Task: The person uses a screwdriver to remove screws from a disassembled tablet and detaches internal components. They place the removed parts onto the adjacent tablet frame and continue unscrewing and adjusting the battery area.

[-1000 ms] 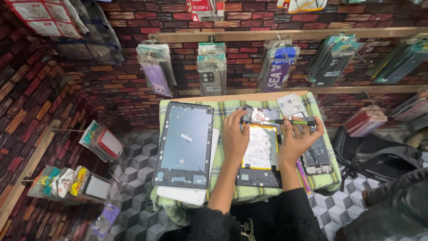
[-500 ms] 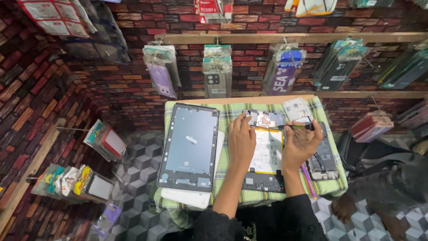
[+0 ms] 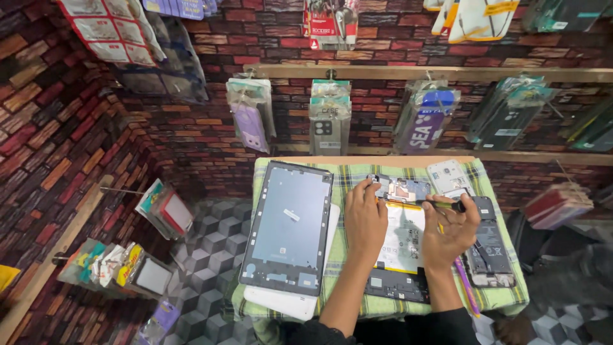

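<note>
An opened tablet body with a pale battery and circuit boards lies on the green checked cloth. My left hand rests on its upper left, fingers touching the top board. My right hand grips a thin black-handled screwdriver, held nearly level with its tip toward the top edge of the tablet. A detached tablet screen frame lies to the left, over a white panel.
An opened phone and a white phone back lie at the right of the small table. A pink tool lies by my right wrist. Packaged phone cases hang on the brick-pattern wall behind and left.
The view has shifted slightly. My hands stay at the top of the tablet; the right hand has moved a little lower with the screwdriver.
</note>
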{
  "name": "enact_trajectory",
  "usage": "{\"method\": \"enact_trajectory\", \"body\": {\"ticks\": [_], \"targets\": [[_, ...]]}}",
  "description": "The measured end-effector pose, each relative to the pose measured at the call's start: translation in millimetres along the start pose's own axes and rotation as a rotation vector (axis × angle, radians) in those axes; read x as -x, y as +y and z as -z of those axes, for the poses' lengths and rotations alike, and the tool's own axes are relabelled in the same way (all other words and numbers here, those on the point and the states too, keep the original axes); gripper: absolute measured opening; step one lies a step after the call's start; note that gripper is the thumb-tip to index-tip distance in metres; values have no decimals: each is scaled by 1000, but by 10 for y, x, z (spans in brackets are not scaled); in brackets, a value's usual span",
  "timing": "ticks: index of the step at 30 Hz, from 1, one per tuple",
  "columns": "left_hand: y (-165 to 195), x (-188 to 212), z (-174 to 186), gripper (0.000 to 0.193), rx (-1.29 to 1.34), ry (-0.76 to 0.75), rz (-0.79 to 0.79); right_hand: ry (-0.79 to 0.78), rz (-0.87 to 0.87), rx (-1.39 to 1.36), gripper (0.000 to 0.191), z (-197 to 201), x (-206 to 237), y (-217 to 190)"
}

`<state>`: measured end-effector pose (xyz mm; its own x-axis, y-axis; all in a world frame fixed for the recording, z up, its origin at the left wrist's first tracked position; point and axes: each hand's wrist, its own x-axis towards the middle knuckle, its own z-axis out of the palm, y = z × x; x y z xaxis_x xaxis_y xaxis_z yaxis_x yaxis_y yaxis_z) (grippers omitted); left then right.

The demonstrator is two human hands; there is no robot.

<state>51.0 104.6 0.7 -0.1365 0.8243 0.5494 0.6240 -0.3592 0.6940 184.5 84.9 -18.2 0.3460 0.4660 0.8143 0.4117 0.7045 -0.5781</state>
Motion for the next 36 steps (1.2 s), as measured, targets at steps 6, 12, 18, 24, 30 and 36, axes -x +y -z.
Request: {"method": "enact_trajectory", "body": {"ticks": [6,12,18,24,30,36], "targets": [[3,-13,-6,30,7,3,5,-67,-104,-64,66,-38,-65,-86],[-6,-3,0,29,11,-8,13,-214,23,39,67,-134,-239,-4],[2,13,-8,31,20,-1,11,-122,4,-269,56,-119,-226,219],[34,-6,-22,31,2,-17,26,-93,-74,-251,59,-73,-223,302],[39,19,-9,31,0,-21,33,-95,33,-156,56,-54,-174,237],[34,29,13,32,-7,-22,32,-96,60,-138,55,-70,-170,243]]}}
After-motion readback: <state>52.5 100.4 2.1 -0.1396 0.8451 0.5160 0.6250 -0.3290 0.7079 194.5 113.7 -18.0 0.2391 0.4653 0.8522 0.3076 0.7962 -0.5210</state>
